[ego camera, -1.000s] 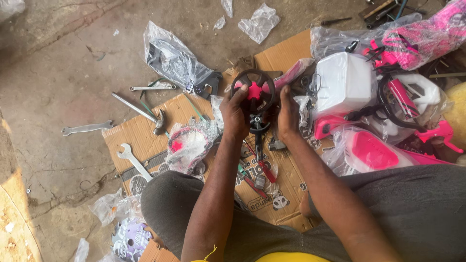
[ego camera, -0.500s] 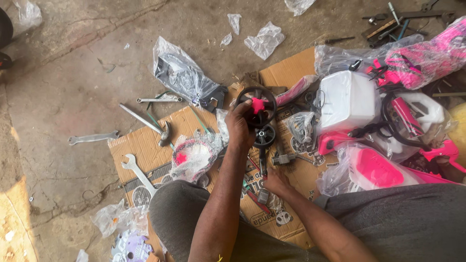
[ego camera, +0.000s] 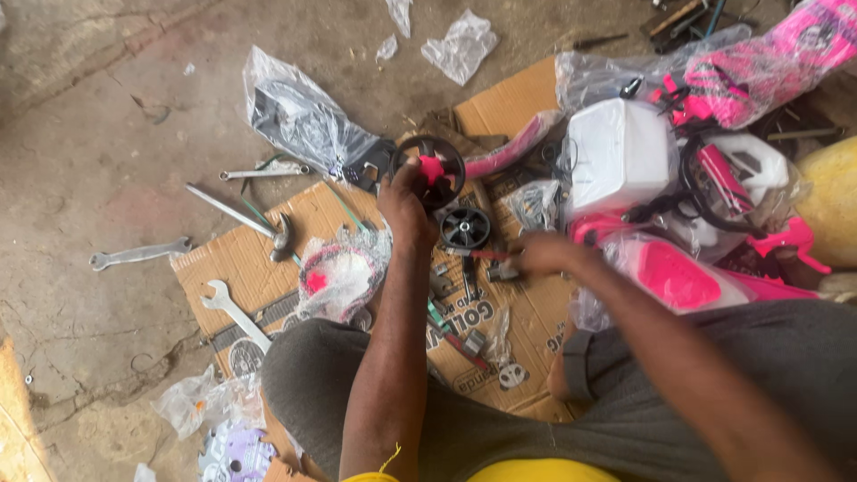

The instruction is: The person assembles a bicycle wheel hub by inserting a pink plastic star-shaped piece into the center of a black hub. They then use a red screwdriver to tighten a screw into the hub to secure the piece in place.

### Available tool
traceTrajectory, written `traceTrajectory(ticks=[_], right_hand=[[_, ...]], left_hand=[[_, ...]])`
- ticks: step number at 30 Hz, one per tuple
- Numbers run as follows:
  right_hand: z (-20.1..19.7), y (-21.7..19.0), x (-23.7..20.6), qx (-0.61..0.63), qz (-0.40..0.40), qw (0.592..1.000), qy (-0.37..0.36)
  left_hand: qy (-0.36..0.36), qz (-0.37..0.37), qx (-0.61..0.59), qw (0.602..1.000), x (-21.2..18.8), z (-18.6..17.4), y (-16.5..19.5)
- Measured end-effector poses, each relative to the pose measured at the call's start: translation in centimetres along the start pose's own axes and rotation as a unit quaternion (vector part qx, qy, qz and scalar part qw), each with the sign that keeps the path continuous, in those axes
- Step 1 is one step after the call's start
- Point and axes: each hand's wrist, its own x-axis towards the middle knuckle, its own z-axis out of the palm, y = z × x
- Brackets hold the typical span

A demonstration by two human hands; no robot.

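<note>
— Black wheel (ego camera: pixel 429 171) with a pink hub, that's what the left hand (ego camera: pixel 403 203) has; the grip is clamped on its rim, holding it up over the far edge of the cardboard (ego camera: pixel 259 254).

— And the right hand (ego camera: pixel 546 253)?

— Low over the middle of the cardboard, fingers together around a small metal part (ego camera: pixel 503 270). It's blurred, so I can't tell what the part is.

— What's bagged?

— Clear bag (ego camera: pixel 299 120) off the cardboard's far left corner, on the floor (ego camera: pixel 89 107), with dark parts inside. Second bag (ego camera: pixel 337 275) on the cardboard just left of the left forearm, with a pink-hubbed wheel in it. At the right edge, a bag holding a pink panel (ego camera: pixel 671 277), and a white box (ego camera: pixel 620 156) beyond it among more pink pieces in plastic.

— Loose things?

— Small black wheel (ego camera: pixel 465 228) lies just below the held one, between the two hands. A hammer (ego camera: pixel 245 217) lies across the cardboard's far left edge, a spanner (ego camera: pixel 234 312) near its left corner. Two more spanners sit on the concrete, one (ego camera: pixel 138 255) well left, one (ego camera: pixel 265 171) beside the far bag.

— Any open room?

— Bare floor to the left and far left. The right side is crowded up to the edge.
</note>
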Motion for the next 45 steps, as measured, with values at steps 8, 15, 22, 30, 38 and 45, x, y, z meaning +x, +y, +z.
traceTrajectory(ticks=[8, 15, 22, 30, 38, 45], right_hand=[[-7.5, -3.5, -13.0, 0.061, -0.042, 0.928, 0.364], [-4.6, -6.1, -12.4, -0.054, -0.080, 0.891, 0.444], [-4.0, -6.1, -12.1, -0.108, -0.127, 0.856, 0.489], [-4.8, -4.1, -13.1, -0.082, -0.174, 0.864, 0.465], [-3.8, -3.4, -12.5, -0.053, -0.212, 0.834, 0.507], [-3.6, -3.2, -11.9, 0.003, -0.236, 0.823, 0.516]], left_hand=[[0.002, -0.013, -0.008, 1.000, -1.3, 1.7, 0.3], [-0.049, -0.035, 0.023, 0.998, -3.3, 1.8, -0.7], [-0.042, -0.043, -0.006, 0.998, -3.4, 2.2, -0.1], [-0.092, -0.091, -0.006, 0.992, -3.3, 2.2, -1.0], [-0.074, -0.126, -0.026, 0.989, -3.2, 1.6, -1.4], [-0.059, -0.144, -0.081, 0.985, -3.9, 2.0, -1.5]])
